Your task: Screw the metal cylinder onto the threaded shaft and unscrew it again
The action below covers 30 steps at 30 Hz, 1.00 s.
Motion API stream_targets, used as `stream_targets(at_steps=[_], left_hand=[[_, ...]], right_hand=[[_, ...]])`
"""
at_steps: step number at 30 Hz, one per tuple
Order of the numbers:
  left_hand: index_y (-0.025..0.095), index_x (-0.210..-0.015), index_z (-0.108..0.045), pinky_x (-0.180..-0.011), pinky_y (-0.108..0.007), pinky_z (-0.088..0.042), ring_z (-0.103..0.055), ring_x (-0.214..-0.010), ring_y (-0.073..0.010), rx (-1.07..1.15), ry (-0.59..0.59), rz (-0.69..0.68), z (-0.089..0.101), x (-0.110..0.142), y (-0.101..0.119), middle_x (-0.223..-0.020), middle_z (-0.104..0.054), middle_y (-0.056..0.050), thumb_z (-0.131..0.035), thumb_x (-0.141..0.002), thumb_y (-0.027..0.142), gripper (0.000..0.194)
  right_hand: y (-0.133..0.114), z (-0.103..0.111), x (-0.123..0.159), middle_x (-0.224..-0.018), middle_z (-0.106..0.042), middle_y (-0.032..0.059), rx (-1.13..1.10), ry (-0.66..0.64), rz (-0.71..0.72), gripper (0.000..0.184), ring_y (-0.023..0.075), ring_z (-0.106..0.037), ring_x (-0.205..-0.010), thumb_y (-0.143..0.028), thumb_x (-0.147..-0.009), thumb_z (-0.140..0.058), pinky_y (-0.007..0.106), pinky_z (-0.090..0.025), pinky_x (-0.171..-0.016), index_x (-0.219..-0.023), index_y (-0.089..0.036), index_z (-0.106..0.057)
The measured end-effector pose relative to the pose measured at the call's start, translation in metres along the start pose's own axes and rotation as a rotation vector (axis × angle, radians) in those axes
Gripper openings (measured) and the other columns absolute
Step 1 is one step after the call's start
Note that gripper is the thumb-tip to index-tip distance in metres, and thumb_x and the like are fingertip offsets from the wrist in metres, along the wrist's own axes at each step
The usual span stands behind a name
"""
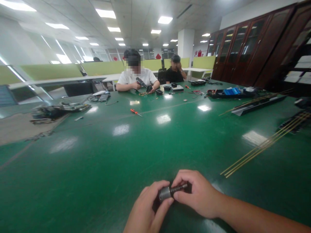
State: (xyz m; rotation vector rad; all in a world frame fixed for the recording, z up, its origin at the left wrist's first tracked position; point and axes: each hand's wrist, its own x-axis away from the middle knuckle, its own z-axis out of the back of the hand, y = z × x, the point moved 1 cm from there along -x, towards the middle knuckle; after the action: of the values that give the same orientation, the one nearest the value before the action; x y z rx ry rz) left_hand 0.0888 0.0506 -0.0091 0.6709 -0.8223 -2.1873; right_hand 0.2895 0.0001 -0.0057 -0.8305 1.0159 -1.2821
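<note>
Low in the head view, a small grey metal cylinder with a thin, stepped dark shaft (pixel 165 193) is held between both hands just above the green table. My left hand (pixel 147 205) wraps thumb and fingers round the wide cylinder end. Thumb and index finger of my right hand (pixel 200 194) close on the shaft side, whose tip points right. The far end of the cylinder is hidden inside my left palm. I cannot tell whether the shaft and cylinder are one piece.
Thin brass-coloured rods (pixel 262 147) lie to the right, beside a long black channel (pixel 259 105). A red-handled screwdriver (pixel 135 112) lies mid-table. Across the table a person in a white shirt (pixel 145 76) holds a power drill (pixel 141 82); another person in black (pixel 175 76) sits beyond. Cloth-like clutter (pixel 55 111) is at left.
</note>
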Motion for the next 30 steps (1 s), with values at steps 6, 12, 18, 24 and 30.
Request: stream_targets(at_steps=[6, 12, 18, 24, 30], left_hand=[[0.031, -0.118, -0.064, -0.093, -0.030, -0.057, -0.070, -0.102, -0.0214, -0.002, -0.001, 0.001, -0.0001, -0.0011, 0.0021, -0.112, -0.074, -0.002, -0.065, -0.091, 0.027, 0.028], [0.031, -0.119, -0.064, -0.093, -0.031, -0.057, -0.070, -0.103, -0.0211, -0.004, 0.002, 0.016, 0.0000, 0.0003, 0.0017, -0.114, -0.073, -0.002, -0.064, -0.091, 0.026, 0.028], [0.031, -0.120, -0.064, -0.094, -0.031, -0.056, -0.069, -0.104, -0.0213, 0.007, -0.010, 0.024, 0.0009, 0.0020, 0.0017, -0.114, -0.073, -0.003, -0.064, -0.092, 0.026, 0.028], [0.030, -0.119, -0.064, -0.093, -0.033, -0.057, -0.069, -0.103, -0.0226, 0.008, -0.014, 0.029, -0.0003, -0.0012, 0.0033, -0.114, -0.073, -0.004, -0.063, -0.092, 0.027, 0.028], [0.030, -0.121, -0.063, -0.094, -0.033, -0.057, -0.069, -0.105, -0.0223, 0.006, -0.023, 0.035, 0.0013, 0.0019, 0.0025, -0.115, -0.073, -0.004, -0.063, -0.093, 0.026, 0.028]], right_hand=[[0.0001, 0.0008, 0.0006, -0.075, -0.064, -0.0021, -0.010, -0.003, -0.005, 0.009, 0.0141, -0.057, -0.071, -0.013, -0.074, -0.069, 0.024, -0.040, -0.066, -0.081, -0.019, -0.071], [0.0013, 0.0003, 0.0020, -0.073, -0.064, -0.0025, -0.027, -0.004, -0.032, 0.009, 0.0137, -0.056, -0.069, -0.012, -0.073, -0.068, 0.024, -0.039, -0.065, -0.078, -0.019, -0.071], [0.0018, 0.0014, 0.0007, -0.072, -0.064, -0.0021, -0.033, -0.010, -0.043, 0.008, 0.0143, -0.056, -0.069, -0.014, -0.073, -0.069, 0.024, -0.040, -0.065, -0.079, -0.018, -0.071], [0.0014, 0.0027, 0.0005, -0.072, -0.064, -0.0019, -0.041, -0.013, -0.050, 0.006, 0.0143, -0.056, -0.069, -0.016, -0.074, -0.068, 0.025, -0.040, -0.065, -0.078, -0.019, -0.071], [0.0027, 0.0029, 0.0015, -0.072, -0.064, -0.0024, -0.041, -0.018, -0.058, 0.005, 0.0140, -0.055, -0.068, -0.016, -0.074, -0.068, 0.025, -0.040, -0.065, -0.078, -0.019, -0.070]])
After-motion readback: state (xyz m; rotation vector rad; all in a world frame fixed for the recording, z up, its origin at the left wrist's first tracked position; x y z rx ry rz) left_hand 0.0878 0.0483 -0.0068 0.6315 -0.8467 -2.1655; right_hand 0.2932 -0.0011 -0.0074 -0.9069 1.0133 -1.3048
